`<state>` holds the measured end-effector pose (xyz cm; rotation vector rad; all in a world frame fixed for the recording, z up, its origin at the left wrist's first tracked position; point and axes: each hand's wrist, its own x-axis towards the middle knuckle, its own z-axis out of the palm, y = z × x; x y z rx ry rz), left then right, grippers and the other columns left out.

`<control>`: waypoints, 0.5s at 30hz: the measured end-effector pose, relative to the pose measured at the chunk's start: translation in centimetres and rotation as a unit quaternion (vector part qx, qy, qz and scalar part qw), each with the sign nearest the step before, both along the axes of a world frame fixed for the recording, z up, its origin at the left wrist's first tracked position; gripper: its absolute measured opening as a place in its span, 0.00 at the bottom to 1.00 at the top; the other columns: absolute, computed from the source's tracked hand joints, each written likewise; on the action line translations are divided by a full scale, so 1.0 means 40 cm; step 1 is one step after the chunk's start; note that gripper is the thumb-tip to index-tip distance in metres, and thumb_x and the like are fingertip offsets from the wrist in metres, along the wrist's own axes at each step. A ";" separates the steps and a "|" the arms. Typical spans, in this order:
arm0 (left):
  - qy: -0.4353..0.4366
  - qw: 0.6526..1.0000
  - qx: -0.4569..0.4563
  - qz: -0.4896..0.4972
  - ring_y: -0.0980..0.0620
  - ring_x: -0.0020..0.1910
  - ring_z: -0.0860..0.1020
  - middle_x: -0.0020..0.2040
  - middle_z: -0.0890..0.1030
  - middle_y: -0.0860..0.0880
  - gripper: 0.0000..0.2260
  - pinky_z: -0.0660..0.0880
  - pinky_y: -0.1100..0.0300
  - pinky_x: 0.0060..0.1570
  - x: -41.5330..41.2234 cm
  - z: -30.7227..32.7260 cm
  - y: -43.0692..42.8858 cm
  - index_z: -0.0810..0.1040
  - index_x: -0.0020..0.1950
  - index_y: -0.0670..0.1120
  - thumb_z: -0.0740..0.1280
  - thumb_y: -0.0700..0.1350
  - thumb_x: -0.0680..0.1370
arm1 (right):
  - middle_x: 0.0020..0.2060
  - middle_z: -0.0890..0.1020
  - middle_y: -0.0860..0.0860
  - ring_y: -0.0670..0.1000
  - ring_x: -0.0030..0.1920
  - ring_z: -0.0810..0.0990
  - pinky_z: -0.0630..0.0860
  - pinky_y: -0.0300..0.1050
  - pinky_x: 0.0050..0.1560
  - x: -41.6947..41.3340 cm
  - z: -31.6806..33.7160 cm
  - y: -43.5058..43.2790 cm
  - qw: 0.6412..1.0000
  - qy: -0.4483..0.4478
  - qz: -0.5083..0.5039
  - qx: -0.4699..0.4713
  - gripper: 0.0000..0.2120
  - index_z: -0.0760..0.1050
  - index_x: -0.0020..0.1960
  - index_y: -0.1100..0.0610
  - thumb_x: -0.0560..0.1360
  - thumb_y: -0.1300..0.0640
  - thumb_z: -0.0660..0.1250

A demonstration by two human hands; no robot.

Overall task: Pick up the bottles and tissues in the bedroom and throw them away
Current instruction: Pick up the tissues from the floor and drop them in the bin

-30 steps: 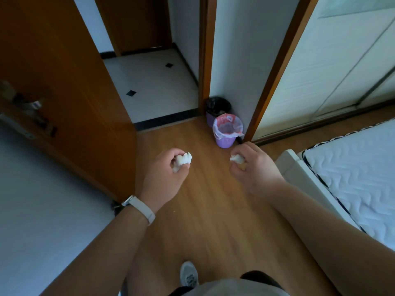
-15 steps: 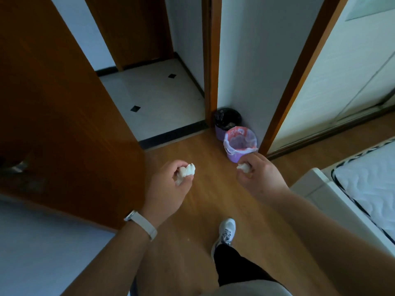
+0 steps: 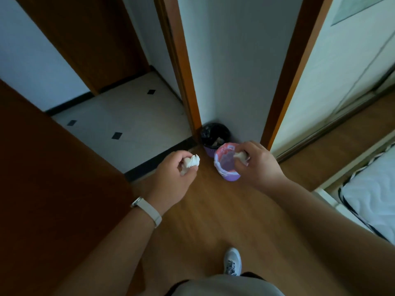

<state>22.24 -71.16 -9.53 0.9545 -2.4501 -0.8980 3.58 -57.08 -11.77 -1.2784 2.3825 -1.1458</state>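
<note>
Now left hand [image 3: 171, 180] holds one tissue [image 3: 190, 163], right hand [image 3: 260, 167] second tissue [image 3: 240, 157]

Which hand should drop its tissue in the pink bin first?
Probably the right hand: its tissue appears right over the pink-lined bin. The left hand grips the other tissue off to the side, over the floor.

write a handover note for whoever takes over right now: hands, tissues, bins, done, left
Left hand grips a crumpled tissue, short of the bins.
Right hand pinches a second tissue, seemingly above the mouth of the pink-lined purple bin.
A black-lined bin stands behind it at the wall.
Done: both tissues in hand, brought to the bins.
Left: drop both in; no bottles in view.
</note>
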 end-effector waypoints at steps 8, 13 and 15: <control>0.029 0.997 0.004 -0.077 0.61 0.47 0.77 0.47 0.78 0.59 0.08 0.77 0.64 0.44 -0.173 -0.033 -0.105 0.76 0.53 0.55 0.70 0.48 0.76 | 0.44 0.78 0.48 0.46 0.39 0.74 0.69 0.39 0.37 -0.148 -0.062 -0.010 0.995 0.011 -0.099 0.010 0.08 0.77 0.49 0.54 0.71 0.59 0.70; 0.021 0.994 0.012 -0.104 0.61 0.45 0.77 0.46 0.79 0.59 0.08 0.75 0.65 0.42 -0.256 -0.066 -0.202 0.78 0.52 0.53 0.71 0.47 0.75 | 0.43 0.77 0.45 0.45 0.38 0.76 0.77 0.43 0.36 -0.185 -0.086 -0.053 0.991 0.027 -0.123 0.046 0.06 0.76 0.50 0.51 0.73 0.55 0.69; 0.025 0.992 0.010 -0.120 0.62 0.45 0.77 0.47 0.79 0.58 0.09 0.72 0.71 0.42 -0.309 -0.078 -0.257 0.79 0.53 0.51 0.72 0.46 0.74 | 0.43 0.77 0.44 0.45 0.38 0.76 0.78 0.43 0.36 -0.206 -0.088 -0.092 0.990 0.041 -0.130 0.047 0.06 0.76 0.50 0.51 0.73 0.54 0.69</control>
